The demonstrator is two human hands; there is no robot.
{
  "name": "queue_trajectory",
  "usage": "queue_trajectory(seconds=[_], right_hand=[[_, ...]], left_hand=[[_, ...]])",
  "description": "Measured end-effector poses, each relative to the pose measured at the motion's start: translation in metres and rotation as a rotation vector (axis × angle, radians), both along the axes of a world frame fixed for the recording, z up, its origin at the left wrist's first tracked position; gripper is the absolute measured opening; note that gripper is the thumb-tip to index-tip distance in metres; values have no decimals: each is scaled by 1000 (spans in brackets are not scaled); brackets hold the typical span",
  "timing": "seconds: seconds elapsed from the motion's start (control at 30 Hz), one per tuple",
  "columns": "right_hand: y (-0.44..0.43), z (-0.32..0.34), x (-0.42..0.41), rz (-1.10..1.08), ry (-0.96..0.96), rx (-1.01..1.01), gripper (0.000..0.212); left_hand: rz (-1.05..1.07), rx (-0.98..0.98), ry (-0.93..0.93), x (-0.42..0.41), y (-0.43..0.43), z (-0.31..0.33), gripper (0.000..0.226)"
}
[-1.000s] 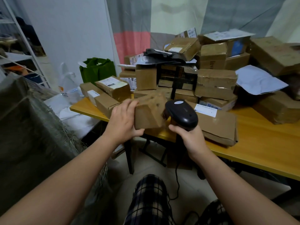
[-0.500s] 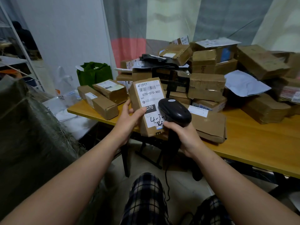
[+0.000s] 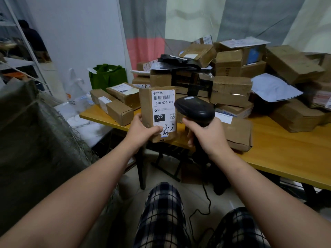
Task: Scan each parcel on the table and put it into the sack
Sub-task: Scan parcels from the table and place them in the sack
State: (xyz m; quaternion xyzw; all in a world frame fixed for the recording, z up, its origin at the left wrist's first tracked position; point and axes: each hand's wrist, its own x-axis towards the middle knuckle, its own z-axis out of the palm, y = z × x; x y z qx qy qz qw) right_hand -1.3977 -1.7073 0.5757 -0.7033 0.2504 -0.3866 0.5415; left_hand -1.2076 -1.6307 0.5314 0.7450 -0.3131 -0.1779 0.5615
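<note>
Now that the parcel (image 3: pixel 162 108) has been turned label-side up, held by the left grip (image 3: pixel 141 130) just left of the barcode scanner (image 3: pixel 195 109) clenched in the right grip (image 3: pixel 208 134), it looks ready to scan.

**A small back-room parcel-sorting station**

A yellow wooden table (image 3: pixel 286 158) carries a loose heap of taped cardboard parcels (image 3: pixel 231 93) and paper mailers (image 3: pixel 272 87), many with printed shipping labels. Just in front of the table, a labelled parcel (image 3: pixel 162 108) with a barcode and a corded barcode scanner (image 3: pixel 195 108) are held up. Left of the table stands a big coarse woven sack (image 3: pixel 35 140), with metal shelving (image 3: pixel 18 62) beyond it. Behind the table's left end sits a green bag (image 3: pixel 107 76). Behind the table are a plain white wall (image 3: pixel 80 33) and a curtain (image 3: pixel 188 18) in grey, pink and cream panels, more domestic than industrial.
</note>
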Motion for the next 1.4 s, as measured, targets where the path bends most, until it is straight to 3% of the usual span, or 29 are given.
queue_trajectory(seconds=[0.17, 0.53, 0.8, 1.03, 1.2, 1.4], right_hand=[[5, 3, 4, 29, 6, 52, 23], [8, 2, 4, 84, 51, 13, 7], [10, 3, 3, 99, 62, 3, 8], [15, -2, 10, 183, 51, 11, 2], [26, -17, 41, 317, 145, 2, 7], [52, -55, 107, 453, 320, 3, 20]], left_hand=[[22, 2, -14, 2, 0, -1, 97], [11, 2, -13, 0, 2, 4, 93], [7, -12, -21, -3, 2, 4, 92], [68, -126, -24, -10, 21, -1, 92], [222, -142, -55, 0, 69, -23, 93], [504, 55, -108, 38, 145, -65, 111]])
